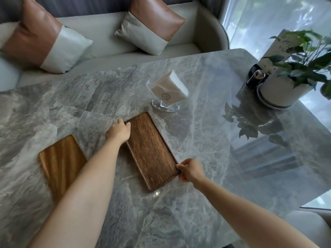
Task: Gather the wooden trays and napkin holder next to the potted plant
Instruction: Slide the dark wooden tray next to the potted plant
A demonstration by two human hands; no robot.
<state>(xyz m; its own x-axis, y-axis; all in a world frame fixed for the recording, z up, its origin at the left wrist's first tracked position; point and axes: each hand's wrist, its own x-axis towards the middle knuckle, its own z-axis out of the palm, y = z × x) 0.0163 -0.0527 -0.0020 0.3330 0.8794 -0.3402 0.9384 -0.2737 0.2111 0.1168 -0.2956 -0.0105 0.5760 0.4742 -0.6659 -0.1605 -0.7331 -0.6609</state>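
Observation:
A dark wooden tray lies flat in the middle of the grey marble table. My left hand grips its far left corner, and my right hand pinches its near right corner. A lighter wooden tray lies to the left, partly hidden under my left forearm. A clear napkin holder with white napkins stands just beyond the dark tray. The potted plant, in a white pot on a saucer, sits at the table's far right.
Small dark containers and a menu card stand behind the plant pot. A pale sofa with two brown-and-grey cushions runs along the far side of the table. A window is at the right, and a chair back shows at the near right corner.

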